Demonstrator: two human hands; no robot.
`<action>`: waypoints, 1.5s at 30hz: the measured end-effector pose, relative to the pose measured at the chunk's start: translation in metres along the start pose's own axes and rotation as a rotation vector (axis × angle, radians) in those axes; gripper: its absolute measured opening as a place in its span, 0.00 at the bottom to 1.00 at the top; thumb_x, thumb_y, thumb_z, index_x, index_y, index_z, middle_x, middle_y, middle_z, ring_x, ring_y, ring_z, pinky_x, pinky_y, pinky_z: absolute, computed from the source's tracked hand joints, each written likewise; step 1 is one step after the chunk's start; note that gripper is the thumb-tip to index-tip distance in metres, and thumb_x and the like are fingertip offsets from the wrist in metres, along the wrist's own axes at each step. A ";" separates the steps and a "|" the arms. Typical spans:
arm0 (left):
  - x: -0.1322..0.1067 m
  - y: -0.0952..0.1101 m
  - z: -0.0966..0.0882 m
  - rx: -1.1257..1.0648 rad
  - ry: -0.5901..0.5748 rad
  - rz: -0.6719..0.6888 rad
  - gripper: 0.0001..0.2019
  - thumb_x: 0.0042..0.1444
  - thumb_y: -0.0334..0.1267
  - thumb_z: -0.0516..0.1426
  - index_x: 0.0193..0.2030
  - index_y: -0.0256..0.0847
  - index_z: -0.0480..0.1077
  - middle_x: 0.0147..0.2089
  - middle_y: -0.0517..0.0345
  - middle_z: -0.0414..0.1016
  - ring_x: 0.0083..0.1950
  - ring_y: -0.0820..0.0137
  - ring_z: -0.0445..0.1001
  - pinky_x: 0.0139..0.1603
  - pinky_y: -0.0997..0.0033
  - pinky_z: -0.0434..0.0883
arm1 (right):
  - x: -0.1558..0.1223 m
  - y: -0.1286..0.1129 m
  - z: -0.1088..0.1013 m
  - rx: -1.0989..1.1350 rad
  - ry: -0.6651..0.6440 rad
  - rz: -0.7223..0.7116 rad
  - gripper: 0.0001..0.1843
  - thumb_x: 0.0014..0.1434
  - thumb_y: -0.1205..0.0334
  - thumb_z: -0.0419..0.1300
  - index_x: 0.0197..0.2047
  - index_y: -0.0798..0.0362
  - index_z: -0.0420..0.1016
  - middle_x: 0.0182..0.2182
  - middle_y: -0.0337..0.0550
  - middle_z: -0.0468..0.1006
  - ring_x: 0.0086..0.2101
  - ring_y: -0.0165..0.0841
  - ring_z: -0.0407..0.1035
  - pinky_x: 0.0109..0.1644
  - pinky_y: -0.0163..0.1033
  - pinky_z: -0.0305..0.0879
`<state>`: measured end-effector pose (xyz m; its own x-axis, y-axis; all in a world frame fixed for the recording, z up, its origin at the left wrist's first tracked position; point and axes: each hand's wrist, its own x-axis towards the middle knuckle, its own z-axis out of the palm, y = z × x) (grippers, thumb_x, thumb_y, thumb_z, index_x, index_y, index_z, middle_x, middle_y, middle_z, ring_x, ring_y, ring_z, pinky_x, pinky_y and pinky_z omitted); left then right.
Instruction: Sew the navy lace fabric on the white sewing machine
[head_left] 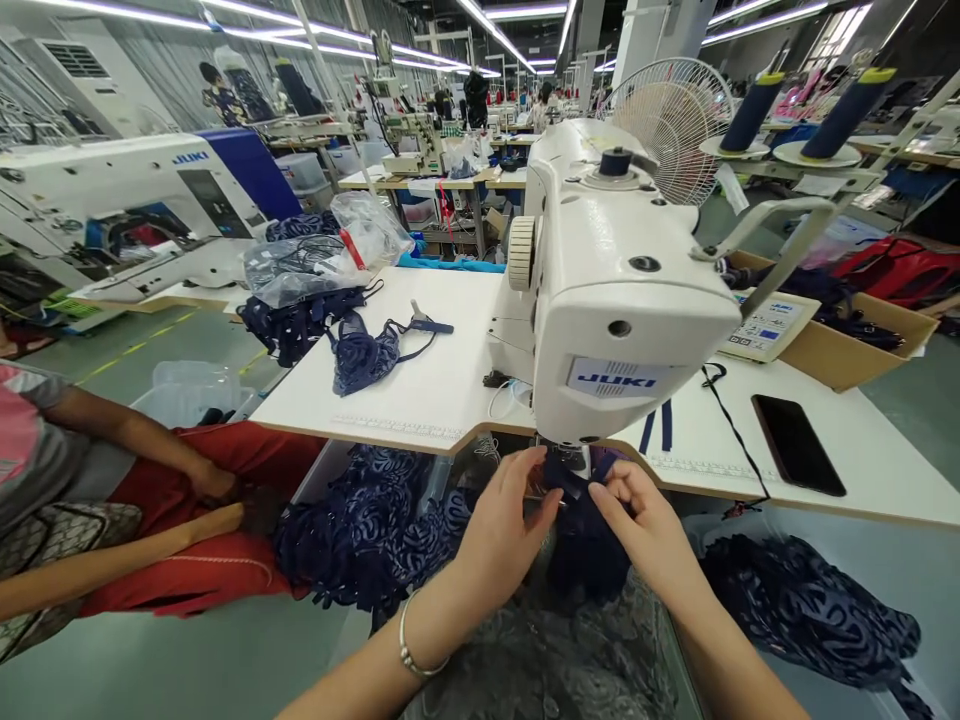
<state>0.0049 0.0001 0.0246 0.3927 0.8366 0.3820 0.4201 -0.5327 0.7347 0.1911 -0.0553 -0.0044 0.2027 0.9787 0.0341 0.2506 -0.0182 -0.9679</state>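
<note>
Lower centre, your left fingers point(529, 462) and right fingers point(609, 508) grasp navy fabric point(589, 555), seemingly positioning it beneath the sewing machine point(634, 310). Next, keep it flat.

1. A garment-factory sewing floor is shown, lit by long strip lights point(527, 13).
2. A JUKI sewing machine point(637, 290) is mounted on a white worktop point(457, 340), with a ruler scale point(397, 428) marked along the front edge.
3. A navy patterned bra point(364, 350) is laid towards the worktop's left edge.
4. Navy thread cones point(752, 112) are held beyond its far right part.
5. A second JUKI machine point(112, 190) is stationed past the left edge.
6. Farther worktables point(420, 184) are ranged behind, one topped by another machine point(418, 140).
7. The floor is marked with a yellow dashed line point(134, 348).
</note>
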 end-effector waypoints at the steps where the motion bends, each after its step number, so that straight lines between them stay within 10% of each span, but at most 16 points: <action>1: 0.000 -0.003 0.000 0.170 0.060 0.165 0.16 0.62 0.36 0.55 0.57 0.40 0.64 0.51 0.47 0.74 0.49 0.64 0.77 0.50 0.63 0.74 | 0.006 0.002 0.001 0.015 -0.023 0.000 0.18 0.66 0.42 0.56 0.44 0.50 0.64 0.24 0.31 0.53 0.25 0.31 0.53 0.29 0.34 0.52; 6: -0.002 -0.014 -0.003 0.581 -0.185 0.591 0.17 0.66 0.33 0.50 0.60 0.40 0.66 0.61 0.51 0.71 0.64 0.64 0.67 0.68 0.60 0.59 | 0.024 0.008 0.002 0.090 -0.106 0.018 0.19 0.67 0.43 0.55 0.46 0.49 0.58 0.24 0.29 0.52 0.23 0.30 0.49 0.27 0.33 0.49; 13: -0.013 -0.032 0.005 0.798 -0.108 0.572 0.23 0.66 0.35 0.52 0.67 0.49 0.59 0.71 0.54 0.56 0.71 0.63 0.56 0.73 0.52 0.37 | 0.027 -0.006 -0.016 -0.105 -0.175 -0.075 0.14 0.72 0.46 0.49 0.49 0.47 0.61 0.33 0.38 0.61 0.31 0.35 0.59 0.33 0.38 0.57; 33: -0.014 -0.030 0.012 0.828 -0.018 0.476 0.21 0.66 0.41 0.54 0.65 0.50 0.62 0.70 0.56 0.58 0.70 0.61 0.57 0.72 0.54 0.40 | 0.049 -0.004 -0.014 -0.337 -0.118 -0.389 0.11 0.72 0.60 0.50 0.39 0.49 0.70 0.37 0.45 0.68 0.43 0.41 0.63 0.50 0.42 0.61; 45: -0.014 -0.032 0.015 0.833 0.011 0.463 0.22 0.64 0.42 0.56 0.64 0.51 0.63 0.70 0.56 0.59 0.70 0.60 0.57 0.72 0.54 0.41 | 0.050 -0.001 -0.012 -0.384 -0.096 -0.297 0.16 0.70 0.54 0.49 0.32 0.49 0.68 0.32 0.45 0.67 0.33 0.40 0.62 0.33 0.39 0.63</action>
<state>-0.0019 0.0033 -0.0133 0.6601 0.5190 0.5430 0.6747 -0.7274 -0.1251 0.2123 -0.0087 0.0013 -0.0141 0.9672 0.2536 0.6188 0.2076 -0.7576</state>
